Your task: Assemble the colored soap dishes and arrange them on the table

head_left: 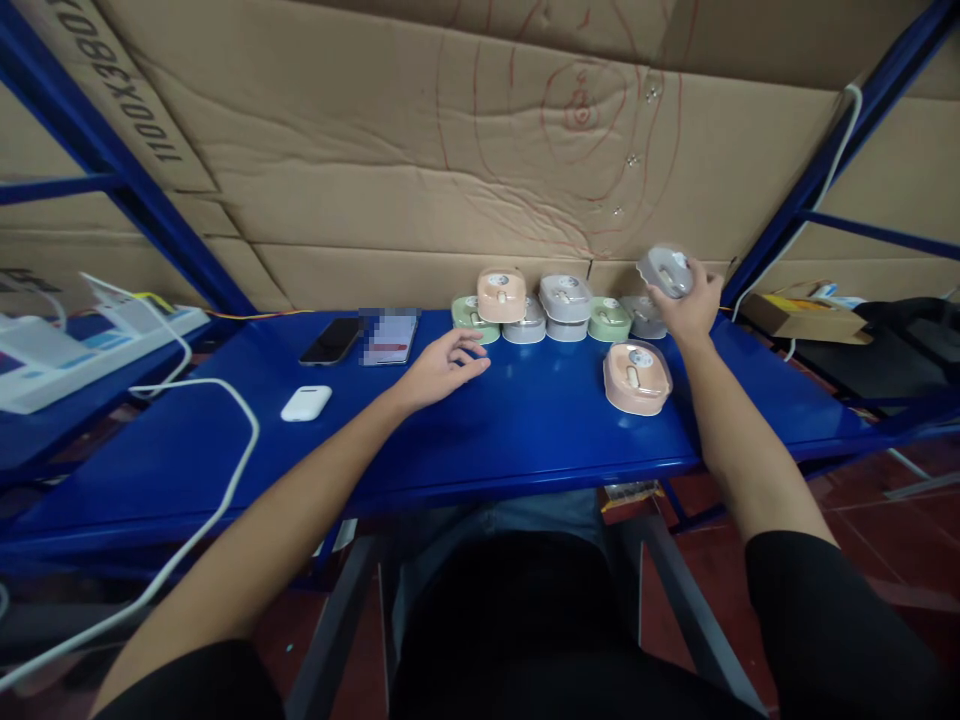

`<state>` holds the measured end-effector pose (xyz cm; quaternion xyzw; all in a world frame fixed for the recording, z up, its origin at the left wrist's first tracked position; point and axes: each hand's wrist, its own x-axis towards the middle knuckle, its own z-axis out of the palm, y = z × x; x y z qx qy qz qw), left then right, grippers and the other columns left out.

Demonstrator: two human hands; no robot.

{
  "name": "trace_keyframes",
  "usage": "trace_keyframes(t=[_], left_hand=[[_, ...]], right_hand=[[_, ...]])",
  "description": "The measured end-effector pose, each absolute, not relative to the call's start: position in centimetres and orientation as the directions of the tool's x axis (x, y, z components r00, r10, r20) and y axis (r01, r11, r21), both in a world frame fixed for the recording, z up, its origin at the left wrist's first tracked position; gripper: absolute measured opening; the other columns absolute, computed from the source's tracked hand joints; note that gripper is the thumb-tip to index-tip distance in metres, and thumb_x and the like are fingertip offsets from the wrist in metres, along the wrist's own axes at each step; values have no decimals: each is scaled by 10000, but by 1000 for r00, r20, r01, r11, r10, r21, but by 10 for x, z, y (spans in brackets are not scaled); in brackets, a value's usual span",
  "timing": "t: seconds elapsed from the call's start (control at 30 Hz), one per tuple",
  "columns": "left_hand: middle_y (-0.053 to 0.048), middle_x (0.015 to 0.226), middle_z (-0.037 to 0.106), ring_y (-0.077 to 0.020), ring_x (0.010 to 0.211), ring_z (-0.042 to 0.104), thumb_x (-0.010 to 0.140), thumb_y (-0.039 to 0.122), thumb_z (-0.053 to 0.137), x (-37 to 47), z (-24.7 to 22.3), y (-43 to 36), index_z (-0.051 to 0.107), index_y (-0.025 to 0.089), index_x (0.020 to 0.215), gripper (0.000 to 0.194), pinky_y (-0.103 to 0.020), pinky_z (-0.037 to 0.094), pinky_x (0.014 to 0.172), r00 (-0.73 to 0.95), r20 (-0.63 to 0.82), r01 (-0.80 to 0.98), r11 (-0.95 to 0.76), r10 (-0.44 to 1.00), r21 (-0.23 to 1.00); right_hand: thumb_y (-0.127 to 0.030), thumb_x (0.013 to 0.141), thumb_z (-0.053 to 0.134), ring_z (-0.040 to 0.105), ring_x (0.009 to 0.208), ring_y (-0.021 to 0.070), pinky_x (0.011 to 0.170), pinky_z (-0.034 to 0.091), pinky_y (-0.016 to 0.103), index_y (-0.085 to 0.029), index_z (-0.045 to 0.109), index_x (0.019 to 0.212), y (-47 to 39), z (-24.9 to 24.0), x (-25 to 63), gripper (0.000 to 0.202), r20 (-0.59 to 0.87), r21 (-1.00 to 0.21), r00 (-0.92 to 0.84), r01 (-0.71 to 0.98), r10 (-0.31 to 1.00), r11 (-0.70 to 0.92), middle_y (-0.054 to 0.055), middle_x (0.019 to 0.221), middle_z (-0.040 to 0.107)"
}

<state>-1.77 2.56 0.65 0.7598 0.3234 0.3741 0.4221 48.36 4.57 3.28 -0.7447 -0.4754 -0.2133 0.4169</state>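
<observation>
My right hand grips a grey lidded box, tilted and raised at the right end of a row of similar boxes. Below it in the row sits another grey box, partly hidden by the hand. Nearer to me stands a pink box with a clear lid. My left hand is over the table with fingers apart and holds nothing. Just behind it is a green box. A pink box and a grey box rest on top of the row, left of another green box.
On the blue table, a dark phone, a second phone and a white earbud case lie to the left. A white cable loops over the left side. Cardboard walls the back.
</observation>
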Motion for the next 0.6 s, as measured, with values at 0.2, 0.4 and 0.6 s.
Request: trace_keyframes(t=[0.2,0.4,0.6], left_hand=[[-134,1231,779,-184,836,759,865,399,884,-19,7,26,693,213,1277,491,-339,611,721,504,274,210,-424,819,881],[-142,1242,780,-195,833,770,862,417,865,-17,5,27,689,207,1267,490,-352,621,721,500,237,276,-413,833,868],[-158,1266,775,-205,849,778,868,440,847,-18,8,26,685,196,1287,511,-367,632,737,515,220,307,-418,829,855]], right_hand=[[-487,846,903,577,1459,413,1269,443,582,-212,589,1631,38,18,516,889,628,-511,596,801,500,-314,245,1628,533],[-570,874,859,591,1437,451,1226,476,589,-149,596,1597,47,9,524,878,619,-397,540,842,571,-366,299,1587,558],[-625,955,742,560,1486,515,1192,489,674,-58,463,1652,51,16,514,941,584,-330,561,824,586,-460,368,1614,525]])
